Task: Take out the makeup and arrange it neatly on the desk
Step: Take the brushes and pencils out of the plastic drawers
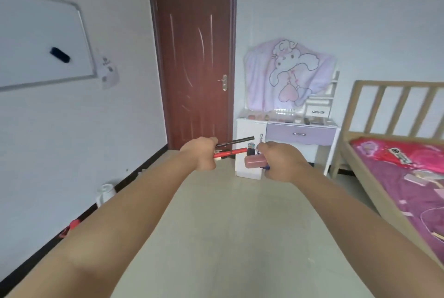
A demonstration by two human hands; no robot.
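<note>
Pink and red plastic fills both fists, held out over the pale tiled floor (230, 225), well short of the white dressing table with a lilac drawer (301, 133) that stands far right of centre, beside the dark red door (192, 57).

The left hand (200, 155) is curled round two slim sticks, a thin black pencil-like liner (236, 141) above and a red tube with a black end (231, 152) below. Both jut out to the right, gripped near one end. They look light and stiff, and being smooth and round they would likely roll once set down, so laying them flat and parallel seems wise.

The right hand (280, 162) clutches a short pink cylindrical bottle (255, 161), with a small dark-capped item (251, 151) just above it and a dark blue piece showing below the fingers. What these last two are is too blurred to tell. The bottle seems the heaviest, probably hard and slick; a full bunch like this could slip, so each piece is best released singly.

Small cosmetics (283, 119) already line the far desktop.
</note>
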